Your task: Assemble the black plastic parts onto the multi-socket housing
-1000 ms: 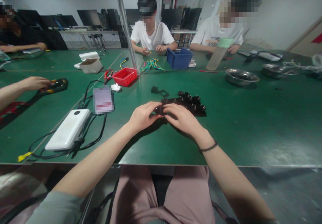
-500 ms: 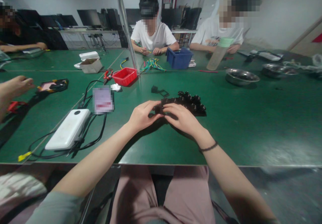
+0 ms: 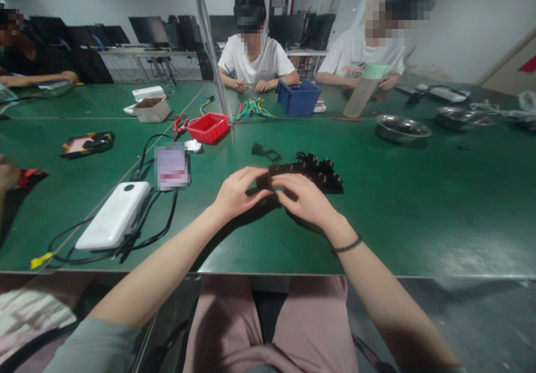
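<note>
My left hand (image 3: 237, 192) and my right hand (image 3: 302, 197) meet over the green table (image 3: 419, 205), fingers curled round a small black part (image 3: 264, 181) held between them. Just behind my fingers lies a heap of similar black parts (image 3: 315, 170), touching or nearly touching my right hand. A single black frame-like piece (image 3: 264, 151) lies farther back. My right wrist wears a thin black band.
A white power bank (image 3: 113, 215) with black cables lies at left, near a blurred card (image 3: 171, 166). Behind are a red tray (image 3: 208, 127), blue bin (image 3: 298, 96), coloured wires (image 3: 251, 108) and metal bowls (image 3: 402, 128). Other people sit across the table and at left.
The neighbour's hand at the left has drawn back from the black and yellow object toward the left edge. My own hands have barely shifted on the black part.
</note>
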`<state>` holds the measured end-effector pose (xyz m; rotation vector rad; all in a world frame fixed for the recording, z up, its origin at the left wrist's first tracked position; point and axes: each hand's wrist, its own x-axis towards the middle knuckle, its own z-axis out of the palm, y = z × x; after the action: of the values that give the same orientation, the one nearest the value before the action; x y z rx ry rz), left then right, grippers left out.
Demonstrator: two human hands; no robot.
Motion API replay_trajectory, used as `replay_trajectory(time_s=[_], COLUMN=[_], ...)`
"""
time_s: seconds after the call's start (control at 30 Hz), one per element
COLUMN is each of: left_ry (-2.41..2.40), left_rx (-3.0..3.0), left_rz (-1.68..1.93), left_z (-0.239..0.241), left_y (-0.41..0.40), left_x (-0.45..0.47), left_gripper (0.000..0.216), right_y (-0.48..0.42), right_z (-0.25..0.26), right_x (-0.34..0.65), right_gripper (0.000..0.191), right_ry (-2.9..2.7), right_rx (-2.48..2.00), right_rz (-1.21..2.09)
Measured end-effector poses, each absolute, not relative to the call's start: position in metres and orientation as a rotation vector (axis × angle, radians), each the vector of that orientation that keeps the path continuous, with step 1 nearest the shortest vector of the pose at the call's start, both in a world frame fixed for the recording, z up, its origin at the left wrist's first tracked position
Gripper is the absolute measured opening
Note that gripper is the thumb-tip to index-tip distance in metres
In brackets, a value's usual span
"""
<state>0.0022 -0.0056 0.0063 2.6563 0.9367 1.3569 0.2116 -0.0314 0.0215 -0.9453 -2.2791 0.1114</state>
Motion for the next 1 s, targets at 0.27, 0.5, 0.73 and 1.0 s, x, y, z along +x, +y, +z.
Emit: replay_trajectory(time_s=[0.27,0.5,0.73,1.0], left_ry=[0.892,0.828,0.782,0.763], left_rx=[2.586,2.633,2.661,2.666], left_rz=[1.394,1.412,1.405,1.407], left_z=[0.0022,0.0004,-0.0017,-0.0015], left_y=[-0.0036,-0.003,-0.0032,-0.0024], left_x=[0.0032,0.0047,0.0066,0.0067], left_gripper=[0.037,0.037,0.032,0.032], right_y=[-0.0307,-0.0322,-0.0319,-0.0308], right_z=[0.022,0.0243,0.0221,0.0209], right_x=[0.2108,0.2103,0.2097,0.2102], right_gripper=[0.021,0.021,0.024,0.019], right_ry=[-2.269,-2.237,-2.278,-2.294], right_rx=[-0.971,-1.052,-1.065,-1.097], right_rz=[0.056,0.036,-0.008,-0.019])
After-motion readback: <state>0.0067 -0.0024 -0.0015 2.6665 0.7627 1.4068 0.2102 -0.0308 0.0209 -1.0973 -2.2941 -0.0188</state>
